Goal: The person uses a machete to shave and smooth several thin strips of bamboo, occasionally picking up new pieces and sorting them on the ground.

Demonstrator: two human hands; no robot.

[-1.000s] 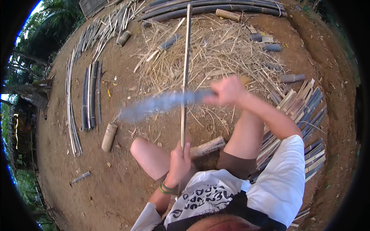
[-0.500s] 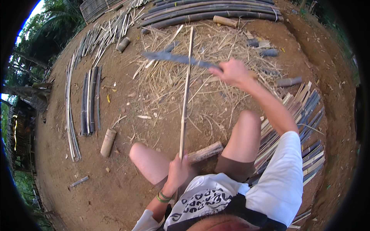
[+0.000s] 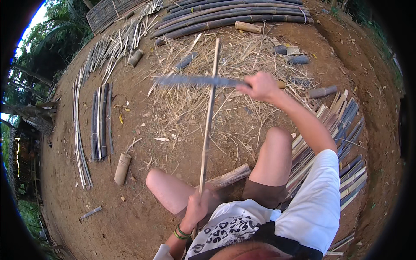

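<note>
"Bamboo strip (image 3: 210,117), where's it sitting?"

"Running out from the left hand (image 3: 197,205), far end showing over the shavings (image 3: 186,108)."

"Left grip?"

"Wrapping fully round the strip's near part."

"Right?"

"Right hand (image 3: 262,88) is holding a long blade (image 3: 186,81), fingers curling round its handle end. Blade's crossing the strip toward its far end, blurring. Can't tell if it's touching."

"Surroundings?"

"Log piece (image 3: 229,176) is lying just right of the strip's near part. Short bamboo section (image 3: 123,169) is lying left of the strip, split pieces (image 3: 349,119) well right, dark poles (image 3: 234,19) beyond its tip."
</note>
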